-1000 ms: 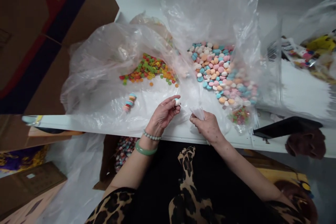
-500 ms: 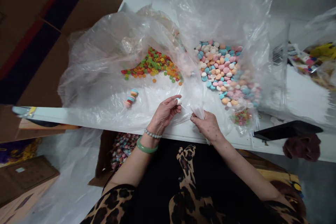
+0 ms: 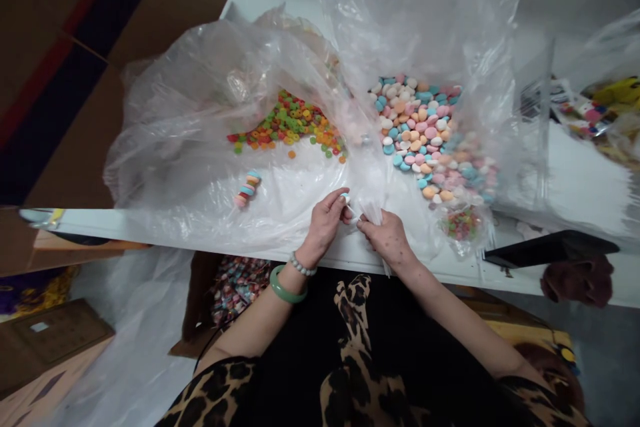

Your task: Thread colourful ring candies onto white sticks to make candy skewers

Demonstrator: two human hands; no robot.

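Observation:
My left hand [image 3: 325, 223] is closed, pinching a small round white candy [image 3: 345, 198] between thumb and fingertips. A thin white stick runs from the candy toward my right hand [image 3: 389, 239]. That hand is wrapped round a bundle of thin white sticks [image 3: 371, 211], some of which poke out below the palm. To the left lies a stacked row of pastel and red candies [image 3: 248, 189] on the plastic. Behind my hands are a pile of fruit-coloured ring gummies [image 3: 295, 121] and a pile of pastel round candies [image 3: 420, 130].
Clear plastic bags [image 3: 175, 100] spread across the white table. A small bag of gummies [image 3: 461, 223] lies right of my right hand, near a dark flat device [image 3: 550, 248]. A large cardboard box [image 3: 165, 20] stands at the left. Below the table edge is a box of wrapped sweets [image 3: 240, 287].
My left hand has moved right with the white candy, closer to my right hand. My right hand has shifted slightly left with the sticks.

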